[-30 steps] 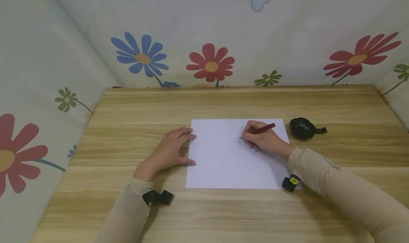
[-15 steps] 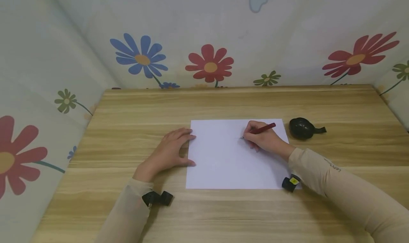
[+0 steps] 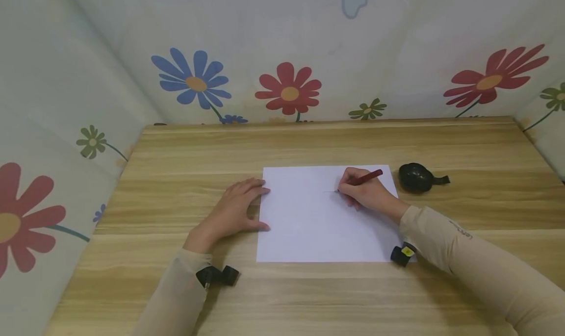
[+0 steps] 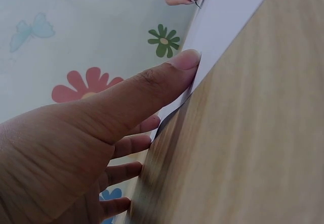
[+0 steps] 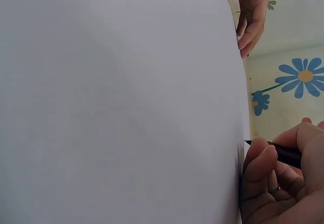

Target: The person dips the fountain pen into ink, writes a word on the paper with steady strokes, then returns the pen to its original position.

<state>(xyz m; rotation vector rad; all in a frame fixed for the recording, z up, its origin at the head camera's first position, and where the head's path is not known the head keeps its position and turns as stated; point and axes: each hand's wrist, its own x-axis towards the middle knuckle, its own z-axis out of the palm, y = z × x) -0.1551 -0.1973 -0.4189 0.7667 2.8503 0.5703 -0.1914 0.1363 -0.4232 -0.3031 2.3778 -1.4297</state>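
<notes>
The right hand (image 3: 363,193) held a red pen (image 3: 369,177) at a white sheet (image 3: 304,228).
On the wooden desk (image 3: 198,152), the left hand (image 3: 233,207) rested with spread fingers at the sheet's left edge. The right fingers pinched the pen, its tip at the end of one thin line (image 3: 328,192). Beside the sheet's right edge lay a black object (image 3: 416,178); behind was a flowered wall (image 3: 247,27).

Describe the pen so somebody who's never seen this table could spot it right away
On the wooden table lies a white sheet. Over its upper right part, the right hand grips the pen. It is slim and dark red, unlike the rounded black object beside the sheet.
</notes>
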